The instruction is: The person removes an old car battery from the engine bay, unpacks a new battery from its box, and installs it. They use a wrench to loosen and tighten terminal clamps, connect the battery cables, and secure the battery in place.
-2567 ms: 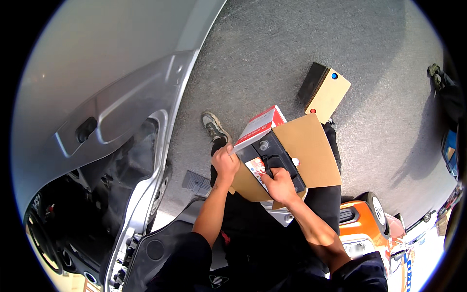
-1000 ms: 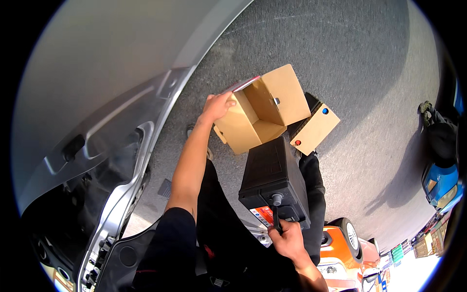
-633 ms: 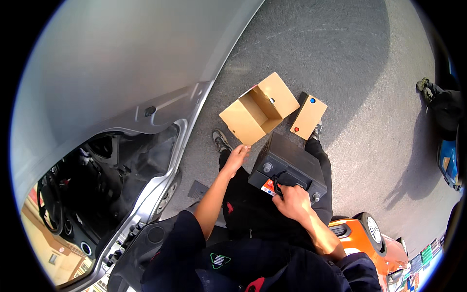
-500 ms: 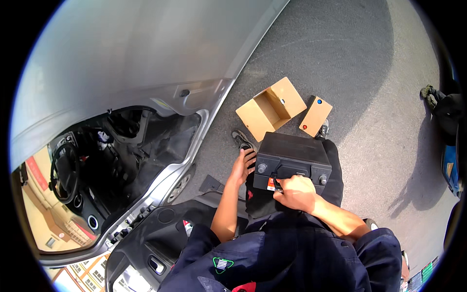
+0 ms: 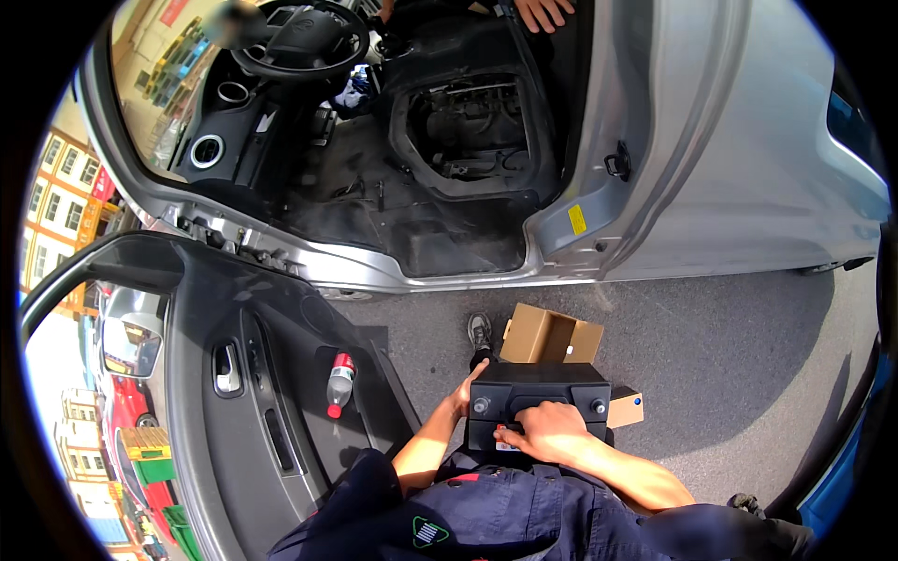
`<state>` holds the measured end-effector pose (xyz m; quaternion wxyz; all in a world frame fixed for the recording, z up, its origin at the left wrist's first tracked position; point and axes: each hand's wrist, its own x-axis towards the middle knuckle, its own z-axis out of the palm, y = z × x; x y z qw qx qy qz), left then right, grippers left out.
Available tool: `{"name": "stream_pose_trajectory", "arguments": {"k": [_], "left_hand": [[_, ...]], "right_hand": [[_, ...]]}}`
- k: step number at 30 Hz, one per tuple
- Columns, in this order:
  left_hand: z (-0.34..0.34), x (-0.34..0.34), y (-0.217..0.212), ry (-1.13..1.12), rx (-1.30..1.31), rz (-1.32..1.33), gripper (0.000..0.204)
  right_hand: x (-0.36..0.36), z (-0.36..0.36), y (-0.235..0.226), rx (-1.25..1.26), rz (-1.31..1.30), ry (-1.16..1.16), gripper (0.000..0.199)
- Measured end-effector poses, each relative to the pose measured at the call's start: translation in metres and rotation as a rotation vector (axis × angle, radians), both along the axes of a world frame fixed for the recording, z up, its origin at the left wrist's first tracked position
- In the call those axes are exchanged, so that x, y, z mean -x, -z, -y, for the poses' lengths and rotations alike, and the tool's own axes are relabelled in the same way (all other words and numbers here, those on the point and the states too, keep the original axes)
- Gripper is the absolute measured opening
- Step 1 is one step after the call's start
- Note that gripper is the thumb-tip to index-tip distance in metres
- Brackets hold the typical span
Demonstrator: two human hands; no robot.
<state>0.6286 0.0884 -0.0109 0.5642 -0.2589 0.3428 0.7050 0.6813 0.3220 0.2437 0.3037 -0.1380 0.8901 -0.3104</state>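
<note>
A black car battery [image 5: 538,376] with two round terminals is held up in front of my body. My right hand [image 5: 554,432] is closed round its carry handle on the near side, next to a small red and white label. My left hand [image 5: 465,388] presses against the battery's left end, its fingers partly hidden behind the casing. Beyond the battery an open cardboard box [image 5: 531,335] sits on the asphalt. A flat cardboard piece [image 5: 629,409] with a blue spot shows to the right, partly covered by the battery.
Ahead is a silver vehicle with a doorway showing a steering wheel [image 5: 301,35] and a floor opening [image 5: 468,126] over mechanical parts. Another person's hand [image 5: 541,13] is inside. The open door [image 5: 234,309] stands to my left, with a bottle [image 5: 340,383] in its pocket.
My view has turned left toward the doorway. The battery has come up off my legs, still gripped by my right hand, and my left hand now touches its left end.
</note>
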Motion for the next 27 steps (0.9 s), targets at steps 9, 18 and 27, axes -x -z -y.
{"name": "stream_pose_trajectory", "arguments": {"k": [9,18,27], "left_hand": [[0.102,0.201,-0.039,0.468,0.607,-0.417,0.075],[0.108,0.335,-0.124,0.687,0.396,-0.577,0.070],[0.023,0.538,-0.070,0.535,0.764,-1.646,0.023]], "right_hand": [[0.137,0.113,0.041,0.052,0.178,0.293,0.043],[0.239,0.127,-0.069,0.098,0.110,0.511,0.043],[0.313,0.090,-0.104,0.032,0.059,0.871,0.033]]}}
